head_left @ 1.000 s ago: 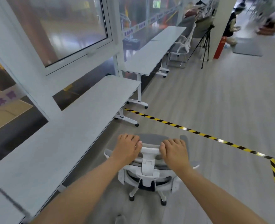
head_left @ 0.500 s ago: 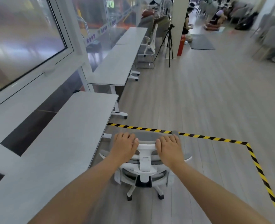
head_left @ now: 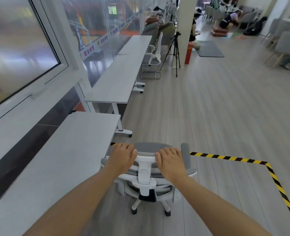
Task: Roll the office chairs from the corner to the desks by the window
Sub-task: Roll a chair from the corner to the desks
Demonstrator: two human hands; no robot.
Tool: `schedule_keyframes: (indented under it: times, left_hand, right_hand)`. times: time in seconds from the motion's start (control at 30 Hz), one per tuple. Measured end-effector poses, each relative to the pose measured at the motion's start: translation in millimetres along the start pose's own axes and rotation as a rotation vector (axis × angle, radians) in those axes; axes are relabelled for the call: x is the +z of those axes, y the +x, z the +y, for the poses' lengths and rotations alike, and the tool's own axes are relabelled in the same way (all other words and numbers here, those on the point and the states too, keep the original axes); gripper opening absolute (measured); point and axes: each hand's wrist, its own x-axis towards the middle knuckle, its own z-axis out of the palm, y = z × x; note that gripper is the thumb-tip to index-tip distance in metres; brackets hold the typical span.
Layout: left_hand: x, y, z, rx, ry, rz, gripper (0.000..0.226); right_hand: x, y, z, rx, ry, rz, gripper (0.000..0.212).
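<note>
A white-framed office chair [head_left: 146,178] with grey mesh stands on its castors right in front of me, its back towards me. My left hand [head_left: 123,157] grips the top of the backrest on the left, fingers curled over the rim. My right hand [head_left: 170,161] grips the same rim on the right. The chair sits beside the right edge of the nearest grey desk [head_left: 59,160] by the window. A second desk [head_left: 118,79] and a third stretch away along the window wall.
Yellow-black floor tape [head_left: 229,158] runs across just ahead of the chair and turns back along my right. Another white chair [head_left: 153,57] stands at the far desk, with a black tripod [head_left: 174,50] and a white pillar [head_left: 186,23] beyond. People sit far off.
The chair has rolled forward along the desks up to the tape line, and my view has swung to the right, down the room. Both hands have kept their hold on the backrest.
</note>
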Motion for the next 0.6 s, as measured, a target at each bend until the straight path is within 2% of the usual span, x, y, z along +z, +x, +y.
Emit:
schedule_keyframes:
  times: [0.37, 0.47, 0.6]
  left_hand:
    - [1, 37, -18, 0.052, 0.060, -0.100, 0.047]
    - [-4, 42, -15, 0.105, 0.071, -0.163, 0.049]
    - [-11, 46, 16, 0.232, 0.039, -0.250, 0.042]
  right_hand:
    - [2, 29, -7, 0.068, 0.007, -0.021, 0.050]
    - [-10, 22, -11, 0.110, -0.001, -0.041, 0.050]
    - [-32, -12, -7, 0.203, 0.025, -0.049, 0.039]
